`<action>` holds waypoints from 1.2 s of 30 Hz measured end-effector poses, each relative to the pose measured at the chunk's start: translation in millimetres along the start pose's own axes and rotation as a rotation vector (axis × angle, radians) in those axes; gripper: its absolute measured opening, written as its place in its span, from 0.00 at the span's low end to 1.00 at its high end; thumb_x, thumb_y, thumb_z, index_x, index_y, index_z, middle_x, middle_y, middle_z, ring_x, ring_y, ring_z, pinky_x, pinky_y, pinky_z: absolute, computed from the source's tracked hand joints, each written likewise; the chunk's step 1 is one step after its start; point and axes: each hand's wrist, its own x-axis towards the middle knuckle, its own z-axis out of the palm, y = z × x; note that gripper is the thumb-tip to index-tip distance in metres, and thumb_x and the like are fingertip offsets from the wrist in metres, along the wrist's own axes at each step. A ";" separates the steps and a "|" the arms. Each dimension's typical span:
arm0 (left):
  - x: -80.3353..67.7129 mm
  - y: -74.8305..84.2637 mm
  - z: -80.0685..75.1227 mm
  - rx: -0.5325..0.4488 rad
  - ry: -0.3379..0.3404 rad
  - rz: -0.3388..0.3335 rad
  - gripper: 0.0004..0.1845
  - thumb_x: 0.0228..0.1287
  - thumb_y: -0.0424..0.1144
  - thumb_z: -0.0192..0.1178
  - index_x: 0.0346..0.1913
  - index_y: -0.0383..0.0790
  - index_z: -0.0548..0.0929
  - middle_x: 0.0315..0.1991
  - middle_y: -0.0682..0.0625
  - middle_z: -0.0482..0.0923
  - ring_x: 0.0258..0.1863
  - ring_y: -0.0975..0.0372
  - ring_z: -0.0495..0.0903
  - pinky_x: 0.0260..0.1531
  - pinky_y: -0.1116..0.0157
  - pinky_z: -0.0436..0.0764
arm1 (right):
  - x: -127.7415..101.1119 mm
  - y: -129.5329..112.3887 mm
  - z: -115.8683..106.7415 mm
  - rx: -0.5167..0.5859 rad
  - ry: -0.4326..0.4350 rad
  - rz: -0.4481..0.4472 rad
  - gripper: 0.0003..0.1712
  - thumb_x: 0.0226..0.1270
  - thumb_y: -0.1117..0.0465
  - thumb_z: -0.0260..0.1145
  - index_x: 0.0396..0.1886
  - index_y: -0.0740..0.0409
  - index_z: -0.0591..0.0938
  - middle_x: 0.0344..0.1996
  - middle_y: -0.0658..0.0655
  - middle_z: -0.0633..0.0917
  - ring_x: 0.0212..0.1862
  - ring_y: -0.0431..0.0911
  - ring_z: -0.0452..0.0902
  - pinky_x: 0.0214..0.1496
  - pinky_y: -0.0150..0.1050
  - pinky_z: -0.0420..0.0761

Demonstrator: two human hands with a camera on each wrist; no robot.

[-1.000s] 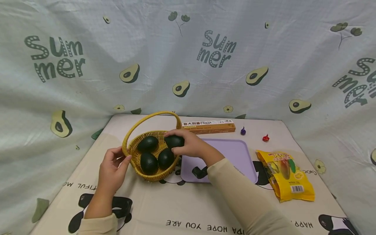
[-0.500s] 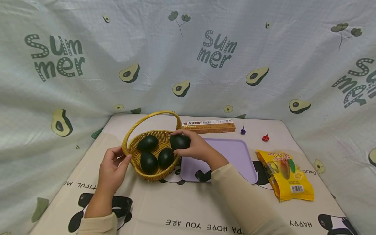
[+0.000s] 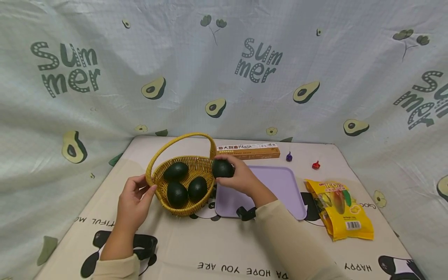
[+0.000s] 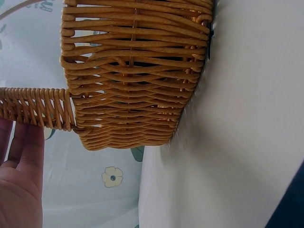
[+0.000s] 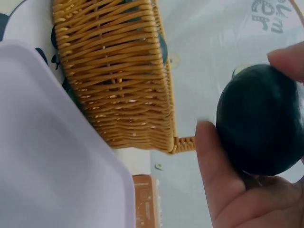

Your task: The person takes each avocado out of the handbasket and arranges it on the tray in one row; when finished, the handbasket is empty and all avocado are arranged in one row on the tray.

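A yellow wicker basket (image 3: 204, 166) with a tall arched handle stands at the left of the table, with three dark green avocados (image 3: 177, 194) inside. My left hand (image 3: 134, 202) grips the foot of the handle at the basket's left side; in the left wrist view its fingers (image 4: 31, 156) lie against the woven handle. My right hand (image 3: 245, 181) holds another avocado (image 3: 222, 168) between thumb and fingers, at the basket's right rim and over the left corner of the purple tray (image 3: 273, 181). The right wrist view has this avocado (image 5: 261, 121) close up, level with the basket's top.
Behind the tray lies a brown pasta box (image 3: 248, 151). A purple wrapped candy (image 3: 289, 157) and a red one (image 3: 316, 165) sit at the back right. A yellow snack bag (image 3: 341, 210) lies right of the tray. Printed cloth walls (image 3: 224, 77) enclose the table.
My right hand has lifted the avocado out of the basket and moved it right, past the rim toward the tray. My left hand stays on the handle.
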 end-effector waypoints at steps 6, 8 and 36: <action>0.9 -0.4 0.1 0.006 -0.005 -0.006 0.20 0.69 0.24 0.63 0.61 0.28 0.71 0.54 0.43 0.77 0.56 0.58 0.80 0.57 0.83 0.76 | 1.2 11.5 -1.8 0.009 0.076 -0.016 0.37 0.57 0.60 0.79 0.67 0.39 0.78 0.64 0.49 0.78 0.60 0.56 0.77 0.54 0.53 0.86; 1.1 -0.2 0.1 0.006 -0.005 -0.006 0.20 0.69 0.24 0.63 0.61 0.28 0.71 0.53 0.44 0.77 0.56 0.64 0.79 0.57 0.83 0.76 | 0.6 14.1 -1.7 0.012 0.094 -0.004 0.36 0.57 0.60 0.78 0.66 0.37 0.78 0.64 0.50 0.78 0.60 0.56 0.77 0.54 0.53 0.86; 1.7 -0.4 0.2 0.025 -0.005 -0.013 0.20 0.69 0.24 0.63 0.61 0.29 0.72 0.54 0.44 0.77 0.56 0.67 0.79 0.56 0.83 0.76 | -3.5 50.3 14.7 -0.159 0.117 0.154 0.45 0.54 0.55 0.80 0.74 0.48 0.74 0.67 0.59 0.79 0.63 0.58 0.77 0.61 0.59 0.82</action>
